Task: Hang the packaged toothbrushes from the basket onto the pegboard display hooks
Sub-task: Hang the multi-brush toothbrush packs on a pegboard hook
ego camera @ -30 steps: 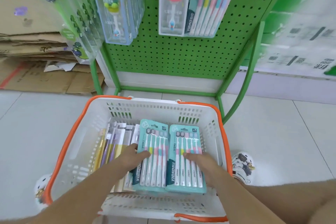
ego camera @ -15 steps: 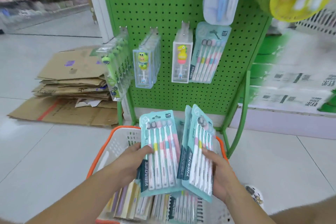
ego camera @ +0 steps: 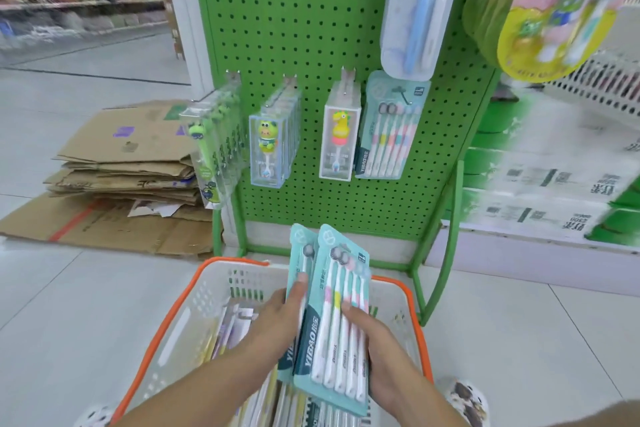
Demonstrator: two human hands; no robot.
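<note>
Two teal toothbrush packs [ego camera: 337, 322] are stacked upright above the white basket with an orange rim [ego camera: 162, 329]. My left hand [ego camera: 280, 315] presses on the stack's left side. My right hand [ego camera: 374, 343] grips its right edge and lower front. More packs lie in the basket under my arms. On the green pegboard [ego camera: 311, 21] an identical teal pack [ego camera: 389, 128] hangs on a hook at the right end of the lower row. Left of it hang clear boxed children's brushes [ego camera: 339, 135], [ego camera: 273, 142] and a further row of them [ego camera: 213, 149].
Flattened cardboard [ego camera: 121, 170] is piled on the floor at the left. A blue toothbrush pack [ego camera: 415, 3] and yellow packets [ego camera: 554, 7] hang close overhead at the upper right. The pegboard's green frame leg [ego camera: 446, 236] stands right of the basket. Store shelves run along the far left.
Both hands lifted the two teal packs out of the basket and brought them together into one stack. My view rose from the basket to the pegboard.
</note>
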